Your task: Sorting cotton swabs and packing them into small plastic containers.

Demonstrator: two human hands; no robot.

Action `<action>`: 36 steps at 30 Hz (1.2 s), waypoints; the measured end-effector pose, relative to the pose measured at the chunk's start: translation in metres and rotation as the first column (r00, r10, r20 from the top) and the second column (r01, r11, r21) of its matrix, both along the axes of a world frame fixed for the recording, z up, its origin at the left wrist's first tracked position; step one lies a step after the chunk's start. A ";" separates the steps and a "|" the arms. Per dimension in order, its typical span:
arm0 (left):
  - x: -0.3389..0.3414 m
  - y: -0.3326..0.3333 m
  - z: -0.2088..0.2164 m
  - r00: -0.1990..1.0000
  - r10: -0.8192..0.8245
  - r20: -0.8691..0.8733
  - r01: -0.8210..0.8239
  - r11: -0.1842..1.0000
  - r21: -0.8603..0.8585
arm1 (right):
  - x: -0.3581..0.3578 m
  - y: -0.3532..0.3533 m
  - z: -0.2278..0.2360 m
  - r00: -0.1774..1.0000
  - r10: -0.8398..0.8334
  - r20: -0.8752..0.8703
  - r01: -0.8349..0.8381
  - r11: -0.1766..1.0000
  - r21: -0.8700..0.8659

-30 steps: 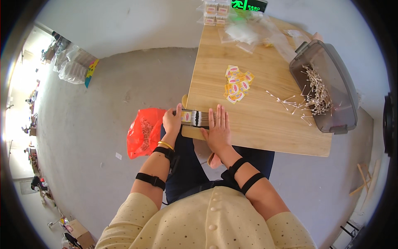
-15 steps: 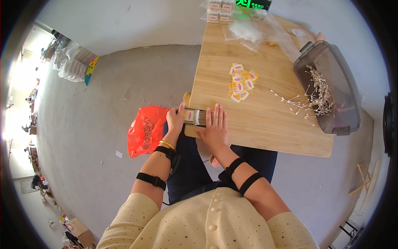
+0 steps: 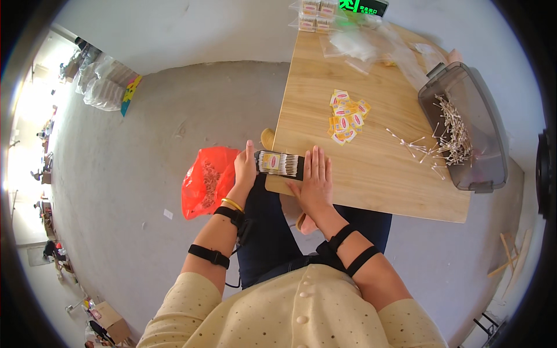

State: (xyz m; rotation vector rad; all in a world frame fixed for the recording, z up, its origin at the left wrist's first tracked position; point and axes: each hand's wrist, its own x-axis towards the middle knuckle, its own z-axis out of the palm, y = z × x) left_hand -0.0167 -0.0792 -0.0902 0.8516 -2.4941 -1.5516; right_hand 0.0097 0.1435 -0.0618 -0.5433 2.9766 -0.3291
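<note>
Cotton swabs (image 3: 289, 165) lie side by side in a black holder (image 3: 300, 169) at the table's left edge, a yellow-and-white card (image 3: 270, 160) on top of them. My left hand (image 3: 245, 169) stands edge-on at the holder's left end, a digit stretched up; its other fingers are partly hidden. At the other end my right hand (image 3: 317, 178) is flat, fingers straight and together, touching or nearly touching the holder. More small yellow-and-white cards (image 3: 346, 119) are heaped beyond it on the table.
A grey translucent bin (image 3: 487, 127) lies tipped on the wooden table (image 3: 400, 197), loose swabs (image 3: 452, 136) spilling out. Clear plastic bags (image 3: 354, 46) and packed swabs (image 3: 316, 16) sit at the far end. An open red bag (image 3: 194, 191) with small bits inside is left of my knees.
My right hand has slid off the swabs toward the holder's right end, uncovering them and the black surface. My left hand has moved back slightly from the card's side.
</note>
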 end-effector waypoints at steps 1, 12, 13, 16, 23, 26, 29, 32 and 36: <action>0.002 -0.010 -0.012 1.000 -0.002 -0.006 0.001 0.999 -0.040 | 0.000 -0.002 0.000 1.000 0.016 -0.001 -0.016 1.000 0.000; -0.001 0.005 -0.013 0.980 -0.158 -0.123 0.135 0.975 -0.175 | -0.002 -0.043 -0.002 0.998 0.027 0.055 -0.027 1.000 0.003; 0.000 0.004 -0.014 0.977 -0.167 -0.134 0.141 0.973 -0.183 | -0.001 -0.046 -0.002 0.999 0.024 0.040 -0.023 1.000 -0.014; 0.000 0.003 -0.014 0.977 -0.179 -0.119 0.154 0.969 -0.194 | 0.002 -0.051 -0.003 1.000 0.007 0.005 -0.007 0.998 -0.070; -0.001 -0.001 -0.032 0.979 -0.186 -0.084 0.175 0.976 -0.128 | -0.001 -0.040 -0.018 1.000 -0.024 0.008 0.025 0.961 -0.277; -0.007 -0.007 -0.032 0.996 -0.062 0.071 0.070 0.991 -0.114 | -0.012 -0.015 -0.032 0.989 -0.038 -0.144 -0.031 0.892 -0.451; 0.004 -0.038 -0.060 0.984 0.088 -0.153 -0.076 0.994 0.082 | -0.032 0.050 -0.016 0.977 -0.094 -0.192 -0.021 0.853 -0.522; 0.018 -0.033 -0.037 0.972 0.055 -0.228 -0.038 0.996 0.076 | -0.055 0.146 -0.014 0.878 -0.350 -0.326 0.200 0.888 -0.415; 0.044 -0.019 -0.018 0.964 0.010 -0.266 -0.022 0.999 -0.040 | -0.075 0.237 -0.002 0.758 -0.572 -0.312 0.491 0.816 -0.304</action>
